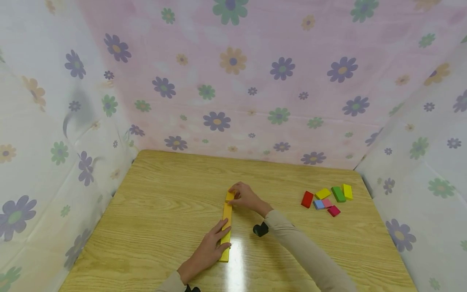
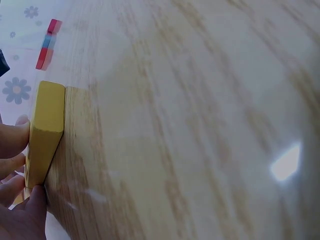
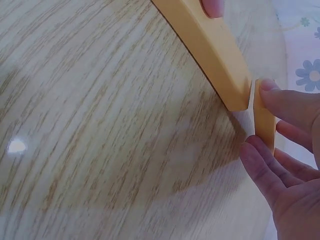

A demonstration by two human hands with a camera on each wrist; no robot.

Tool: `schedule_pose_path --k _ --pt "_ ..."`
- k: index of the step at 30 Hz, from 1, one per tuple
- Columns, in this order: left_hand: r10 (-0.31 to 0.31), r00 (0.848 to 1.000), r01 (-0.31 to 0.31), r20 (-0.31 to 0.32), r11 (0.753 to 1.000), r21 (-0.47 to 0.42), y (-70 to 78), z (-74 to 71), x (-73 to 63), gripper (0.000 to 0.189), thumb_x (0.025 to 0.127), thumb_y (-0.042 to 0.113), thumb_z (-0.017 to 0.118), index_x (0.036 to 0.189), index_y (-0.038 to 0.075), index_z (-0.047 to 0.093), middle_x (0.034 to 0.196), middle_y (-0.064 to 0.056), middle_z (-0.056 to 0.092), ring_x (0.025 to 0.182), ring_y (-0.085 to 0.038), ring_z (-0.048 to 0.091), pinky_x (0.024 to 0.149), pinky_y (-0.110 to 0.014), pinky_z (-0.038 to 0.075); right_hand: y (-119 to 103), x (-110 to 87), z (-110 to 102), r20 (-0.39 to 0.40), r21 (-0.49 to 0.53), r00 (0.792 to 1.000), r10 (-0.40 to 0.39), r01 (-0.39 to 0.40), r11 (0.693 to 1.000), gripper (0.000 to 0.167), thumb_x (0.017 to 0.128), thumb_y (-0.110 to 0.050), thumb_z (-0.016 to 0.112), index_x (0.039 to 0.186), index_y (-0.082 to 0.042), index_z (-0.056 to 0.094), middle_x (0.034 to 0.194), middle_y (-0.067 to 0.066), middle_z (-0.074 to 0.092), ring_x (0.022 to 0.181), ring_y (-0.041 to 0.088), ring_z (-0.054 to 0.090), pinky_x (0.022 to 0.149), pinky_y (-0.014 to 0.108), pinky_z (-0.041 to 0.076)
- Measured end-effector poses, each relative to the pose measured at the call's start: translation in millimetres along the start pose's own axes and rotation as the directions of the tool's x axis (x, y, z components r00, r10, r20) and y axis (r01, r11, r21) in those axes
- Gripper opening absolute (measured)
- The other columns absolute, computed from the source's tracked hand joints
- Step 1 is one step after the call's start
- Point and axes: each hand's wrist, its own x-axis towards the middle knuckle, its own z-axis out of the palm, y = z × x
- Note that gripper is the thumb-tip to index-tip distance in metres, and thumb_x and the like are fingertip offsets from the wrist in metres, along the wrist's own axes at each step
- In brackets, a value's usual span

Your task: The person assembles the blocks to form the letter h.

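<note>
A narrow row of yellow and orange blocks lies on the wooden table, running away from the person. My left hand (image 1: pixel 209 247) spans the near part of this row, thumb and fingers laid over it and holding the yellow block (image 2: pixel 49 107). In the left wrist view, one finger sits low against that block's side. At the far end, my right hand (image 1: pixel 249 199) pinches a short orange block (image 3: pixel 263 115) between thumb and fingers. A slim gap separates this block from the long orange block (image 3: pixel 215 55) in the right wrist view.
To the right lie loose blocks: red (image 1: pixel 307 199), two yellow, green (image 1: pixel 338 194), blue (image 1: pixel 319 204), pink (image 1: pixel 326 203) and magenta (image 1: pixel 334 211). Flowered cloth (image 1: pixel 233 93) walls in the table's back and sides. A black device (image 1: pixel 260 230) shows beside the right wrist.
</note>
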Motion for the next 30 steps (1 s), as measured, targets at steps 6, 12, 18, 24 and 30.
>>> schedule_pose_path --k 6,12,18,24,30 --pt "0.025 1.0 -0.025 -0.006 1.0 0.003 -0.6 1.3 0.1 0.052 0.092 0.018 0.063 0.137 -0.002 0.047 0.153 -0.012 0.026 0.138 -0.035 0.025 0.101 -0.047 0.038 2.1 1.5 2.3 0.002 -0.009 1.0 -0.006 0.006 1.0 0.038 0.083 -0.016 0.075 0.114 0.002 0.063 0.117 0.016 0.054 0.078 0.016 0.06 0.071 0.025 0.053" --pt "0.028 1.0 -0.028 -0.014 1.0 0.005 -0.3 0.9 0.0 0.052 0.092 0.018 0.063 0.137 -0.001 0.047 0.153 -0.012 0.026 0.138 -0.035 0.025 0.101 -0.047 0.038 2.5 3.0 2.0 0.003 0.007 1.0 -0.028 0.028 1.0 0.038 0.083 -0.014 0.074 0.114 0.004 0.063 0.121 0.019 0.053 0.08 0.019 0.061 0.072 0.026 0.053" --pt "0.044 0.999 -0.044 -0.021 0.999 0.014 -0.9 1.1 -0.9 0.052 0.092 0.018 0.063 0.137 -0.002 0.048 0.152 -0.014 0.028 0.136 -0.038 0.027 0.099 -0.05 0.039 4.4 4.7 5.1 0.022 0.007 0.999 -0.033 0.033 0.999 0.038 0.084 -0.013 0.073 0.116 0.005 0.063 0.128 0.023 0.05 0.082 0.021 0.062 0.072 0.024 0.053" --pt "0.034 0.999 -0.034 -0.023 0.999 0.013 -1.2 2.3 -0.4 0.052 0.092 0.018 0.063 0.137 -0.001 0.048 0.152 -0.013 0.028 0.137 -0.037 0.026 0.101 -0.049 0.038 5.2 5.0 6.5 0.033 -0.026 0.999 -0.04 0.041 0.999 0.033 0.087 -0.011 0.069 0.116 0.005 0.063 0.131 0.022 0.049 0.087 0.022 0.063 0.076 0.028 0.054" --pt "0.037 0.999 -0.036 -0.035 0.999 0.01 -0.3 2.1 -0.4 0.051 0.092 0.017 0.063 0.136 -0.002 0.048 0.152 -0.013 0.028 0.137 -0.037 0.027 0.1 -0.049 0.038 6.3 4.1 7.0 0.039 -0.028 0.998 -0.045 0.047 0.999 0.03 0.089 -0.009 0.066 0.116 0.005 0.063 0.134 0.023 0.048 0.097 0.026 0.063 0.082 0.033 0.053"
